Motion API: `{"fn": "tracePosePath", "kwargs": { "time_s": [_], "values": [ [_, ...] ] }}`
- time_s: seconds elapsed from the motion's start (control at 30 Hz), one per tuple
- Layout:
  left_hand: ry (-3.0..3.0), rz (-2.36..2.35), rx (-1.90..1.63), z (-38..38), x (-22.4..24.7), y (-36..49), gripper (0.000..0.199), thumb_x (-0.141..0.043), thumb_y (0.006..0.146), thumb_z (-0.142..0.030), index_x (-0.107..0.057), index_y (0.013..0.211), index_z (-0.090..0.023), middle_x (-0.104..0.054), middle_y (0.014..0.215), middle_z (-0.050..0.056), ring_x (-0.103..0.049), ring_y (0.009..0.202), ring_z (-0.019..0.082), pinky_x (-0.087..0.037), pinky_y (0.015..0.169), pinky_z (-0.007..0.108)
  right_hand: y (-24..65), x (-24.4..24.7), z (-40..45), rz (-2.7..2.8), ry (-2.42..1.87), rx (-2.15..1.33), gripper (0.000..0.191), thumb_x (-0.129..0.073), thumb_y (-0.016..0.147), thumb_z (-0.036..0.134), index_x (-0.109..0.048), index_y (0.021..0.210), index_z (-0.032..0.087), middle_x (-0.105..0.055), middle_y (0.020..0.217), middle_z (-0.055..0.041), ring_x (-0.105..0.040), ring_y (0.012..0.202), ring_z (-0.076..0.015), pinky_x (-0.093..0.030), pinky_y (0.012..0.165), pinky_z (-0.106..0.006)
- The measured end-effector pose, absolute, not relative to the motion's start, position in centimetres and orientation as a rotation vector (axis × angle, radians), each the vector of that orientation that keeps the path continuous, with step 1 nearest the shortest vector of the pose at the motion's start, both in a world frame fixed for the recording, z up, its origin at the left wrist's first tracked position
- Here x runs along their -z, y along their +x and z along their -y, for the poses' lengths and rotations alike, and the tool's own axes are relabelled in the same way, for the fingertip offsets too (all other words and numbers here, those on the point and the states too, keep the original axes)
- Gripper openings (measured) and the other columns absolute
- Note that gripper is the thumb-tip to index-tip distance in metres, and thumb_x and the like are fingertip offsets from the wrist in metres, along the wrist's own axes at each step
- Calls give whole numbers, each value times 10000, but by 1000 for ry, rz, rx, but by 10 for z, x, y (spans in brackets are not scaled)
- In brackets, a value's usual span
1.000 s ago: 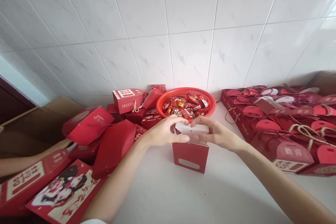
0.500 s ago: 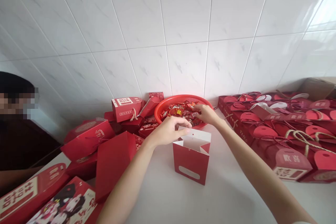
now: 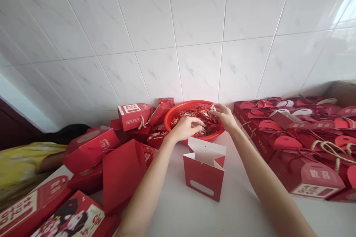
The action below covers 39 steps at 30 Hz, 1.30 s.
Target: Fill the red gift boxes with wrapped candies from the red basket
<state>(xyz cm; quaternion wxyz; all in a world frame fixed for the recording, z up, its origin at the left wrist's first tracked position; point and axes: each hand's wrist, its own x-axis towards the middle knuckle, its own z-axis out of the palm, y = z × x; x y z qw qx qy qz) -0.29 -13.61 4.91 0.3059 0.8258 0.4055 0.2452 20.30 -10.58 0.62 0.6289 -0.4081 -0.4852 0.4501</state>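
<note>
My right hand (image 3: 224,117) is at the right rim of a red plastic basket (image 3: 170,115), its fingertips closed on a small wrapped candy (image 3: 213,107). Over the basket's near side hangs my left hand (image 3: 187,129), thumb and fingers apart above the heap of red-wrapped candies (image 3: 207,120), with nothing visible in its grasp. Just in front of the basket, an open red gift box (image 3: 204,177) stands upright on the white table, its white inside showing and its top flaps unfolded. Neither hand touches that box.
Red gift boxes (image 3: 122,177) lie jumbled to the left, some open. Rows of closed gift boxes with cord handles (image 3: 300,155) fill the right side. A tiled wall (image 3: 200,70) rises behind. A person in yellow clothing (image 3: 27,166) is at far left.
My left hand has moved from the open box's top edge to above the candies. My right hand has risen to the basket's rim with a candy. The person at left has bent lower.
</note>
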Motion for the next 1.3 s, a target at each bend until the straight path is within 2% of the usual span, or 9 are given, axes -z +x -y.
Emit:
{"fn": "tracePosePath", "kwargs": {
  "time_s": [0.17, 0.3, 0.47, 0.6, 0.77, 0.97, 1.13, 1.3],
  "values": [
    [2370, -1141, -359, 112, -33, 27, 430, -628, 670, -46, -780, 1038, -208, -756, 1139, 82, -693, 1075, 279, -526, 934, 338, 211, -11, 111, 997, -794, -1110, 361, -831, 567, 431, -609, 717, 189, -658, 708, -4, -593, 621, -121, -512, 641, -273],
    [2452, -1212, -341, 107, -22, 31, 440, -611, 623, -20, -800, 973, -205, -764, 1090, 107, -674, 1100, 312, -513, 922, 353, 212, -13, 112, 896, -743, -1154, 303, -820, 547, 339, -598, 695, 195, -649, 696, 0, -587, 617, -124, -508, 626, -272],
    [2282, -1286, -475, 108, -18, 23, 337, -711, 651, -112, -802, 971, -169, -780, 973, 97, -709, 935, 273, -530, 842, 339, 204, -17, 113, 875, -751, -1216, 260, -786, 529, 254, -588, 684, 190, -640, 686, 10, -539, 576, -105, -456, 570, -252],
    [2145, -1262, -789, 106, -19, 19, 349, -736, 653, -97, -797, 986, -184, -776, 1043, 66, -691, 1040, 248, -504, 949, 328, 202, -19, 115, 911, -750, -1175, 244, -764, 536, 264, -572, 668, 192, -603, 639, 29, -484, 541, -90, -396, 545, -245],
    [1941, -1163, -1014, 103, -22, 8, 306, -753, 635, -113, -793, 932, -176, -780, 978, 62, -702, 986, 243, -507, 962, 364, 203, -21, 117, 903, -804, -1154, 233, -757, 548, 276, -621, 719, 195, -586, 656, 36, -504, 587, -101, -417, 591, -253],
    [1762, -1030, -1262, 97, -22, 1, 361, -850, 606, -295, -765, 933, -169, -762, 1021, 81, -695, 966, 248, -534, 912, 381, 196, -28, 122, 1006, -824, -1128, 232, -777, 595, 349, -645, 702, 191, -634, 679, 7, -535, 626, -119, -459, 625, -262],
    [1765, -895, -1353, 101, -22, 12, 450, -823, 681, -404, -734, 1056, -172, -748, 1034, 79, -693, 959, 248, -544, 891, 385, 186, -30, 129, 1134, -840, -1109, 353, -828, 644, 459, -603, 682, 190, -569, 606, 35, -467, 533, -89, -388, 540, -247],
    [1712, -755, -1316, 112, -30, 16, 400, -821, 685, -381, -737, 1021, -180, -749, 1037, 61, -682, 985, 230, -539, 894, 354, 180, -34, 134, 1155, -733, -1261, 354, -904, 560, 387, -663, 702, 171, -603, 647, 24, -495, 573, -88, -412, 572, -241]
  ]
}}
